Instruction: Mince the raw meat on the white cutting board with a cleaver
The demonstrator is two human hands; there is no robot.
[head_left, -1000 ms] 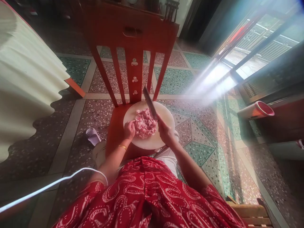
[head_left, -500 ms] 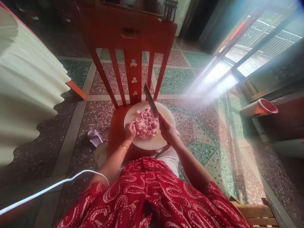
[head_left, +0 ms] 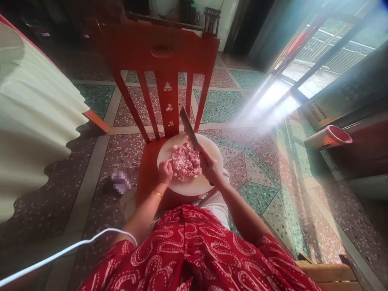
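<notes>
Looking down from the head camera, the only view, at a red wooden chair [head_left: 157,52] used as a work surface.

Item: round pale cutting board [head_left: 194,186], lying flat on the chair seat, near the person's lap.

Item: heap of pink minced meat [head_left: 185,162], at the middle of the board, between the two hands.

Item: right hand [head_left: 211,169], on the right side of the board, fingers closed around the handle of a knife [head_left: 189,129]. The handle itself is hidden inside the fist. The blade's long axis runs from the fist up and away to the far left, slanting over the far right edge of the meat toward the chair's back slats. The blade looks raised off the heap, though contact at its heel cannot be told. The forearm comes in from the near right, wrist roughly straight.

Item: left hand [head_left: 165,171], just beside the left edge of the meat, fingers curled loosely together; whether the fingertips touch the meat or hold anything cannot be told. A gold bangle [head_left: 157,194] sits on the wrist; the forearm comes in from the near left.

Relation: the meat lies just left of the knife hand and just right of the free hand; both are about equally close.

Surroundings: red patterned garment [head_left: 194,250] across the lap, white cable [head_left: 60,252] near left, pale pleated cloth [head_left: 33,117] at left, terrazzo floor [head_left: 257,194], sunlit window [head_left: 327,52] far right.
</notes>
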